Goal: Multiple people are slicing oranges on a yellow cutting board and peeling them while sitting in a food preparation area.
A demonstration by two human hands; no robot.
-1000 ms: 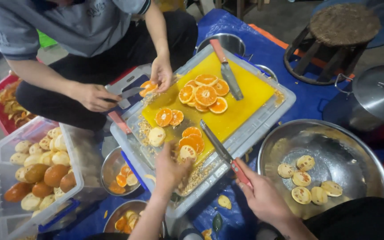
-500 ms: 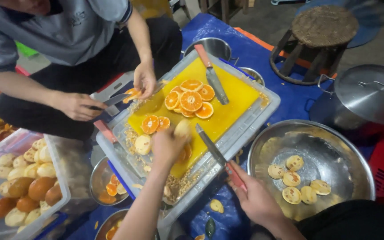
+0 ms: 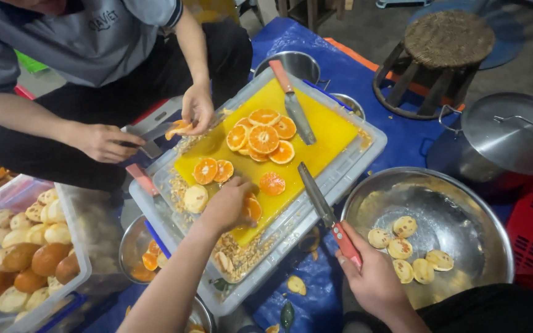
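My left hand (image 3: 226,206) reaches onto the yellow cutting board (image 3: 322,132) and closes over an orange half (image 3: 253,208) at its near edge. My right hand (image 3: 371,277) grips the red handle of a knife (image 3: 325,209) whose blade lies along the board's right edge. Several cut orange halves (image 3: 263,137) lie face up in the board's middle. The board sits in a clear plastic tray (image 3: 347,176). Across the tray another person's hands (image 3: 197,108) hold an orange piece and a knife.
A large steel bowl (image 3: 464,203) at right holds several peeled slices. A steel pot with lid (image 3: 510,132) and a woven stool (image 3: 445,43) stand behind it. A clear bin of oranges (image 3: 26,246) is at left. Small steel bowls (image 3: 137,253) sit below the tray. A second knife (image 3: 294,102) rests on the board.
My left hand has moved down the board onto an orange half at the near edge. The right hand keeps the knife at the tray's edge. The other person has lifted an orange piece.
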